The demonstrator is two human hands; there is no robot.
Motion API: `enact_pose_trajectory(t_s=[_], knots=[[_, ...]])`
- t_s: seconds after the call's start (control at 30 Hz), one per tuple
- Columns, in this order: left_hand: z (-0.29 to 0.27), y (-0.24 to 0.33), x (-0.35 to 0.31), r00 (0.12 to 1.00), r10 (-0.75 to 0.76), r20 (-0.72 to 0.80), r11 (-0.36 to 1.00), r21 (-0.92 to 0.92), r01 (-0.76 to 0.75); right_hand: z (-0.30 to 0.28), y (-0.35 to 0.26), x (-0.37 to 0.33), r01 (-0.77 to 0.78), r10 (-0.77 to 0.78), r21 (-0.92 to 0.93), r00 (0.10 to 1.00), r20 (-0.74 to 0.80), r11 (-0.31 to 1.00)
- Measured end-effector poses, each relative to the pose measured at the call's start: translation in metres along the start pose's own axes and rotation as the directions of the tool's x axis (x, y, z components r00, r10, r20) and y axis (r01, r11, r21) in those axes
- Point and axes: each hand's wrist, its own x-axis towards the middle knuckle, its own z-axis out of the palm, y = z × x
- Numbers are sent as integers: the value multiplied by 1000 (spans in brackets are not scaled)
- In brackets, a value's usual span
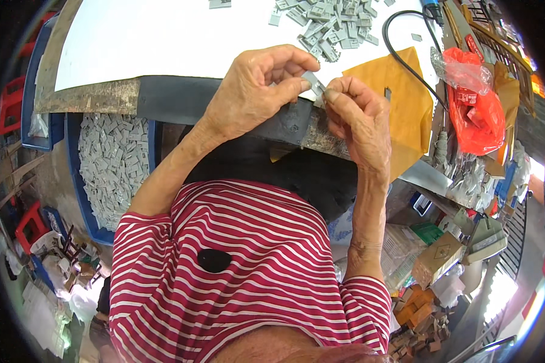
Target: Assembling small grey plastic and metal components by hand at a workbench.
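Over the table's near edge, both hands come together on one small grey flat part [315, 83]. My left hand [263, 85] is closed, pinching the part's left end between thumb and fingers. From the other side, my right hand [360, 115] is closed too, with its thumb and fingertips at the part's lower right end. Just beyond the hands lies a heap of similar grey parts [339, 27] on the white tabletop [157, 42]. An orange-yellow sheet [405, 72] rests beside and under my right hand. The fingertips hide some of the held part.
A blue bin [72, 175] full of grey parts [115, 163] stands below the table at left. A black cable [399, 51] loops over the sheet. Red plastic bags [475, 115] hang at the right edge. Cardboard boxes [439, 257] sit lower right.
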Motion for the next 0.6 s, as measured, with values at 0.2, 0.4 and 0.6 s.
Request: enact_pose_trajectory(t_s=[0.2,0.4,0.6], knots=[[0,-2,-1,1000,24,9,999,26,-24,-1,-2,1,4,-8,-141,1000,-26,990],[3,-2,-1,999,43,-10,996,77,-42,-4,-1,2,21,-20,-145,1000,2,989],[4,-6,-1,997,83,-4,993,89,-82,-9,2,4,4,0,-86,999,46,996]])
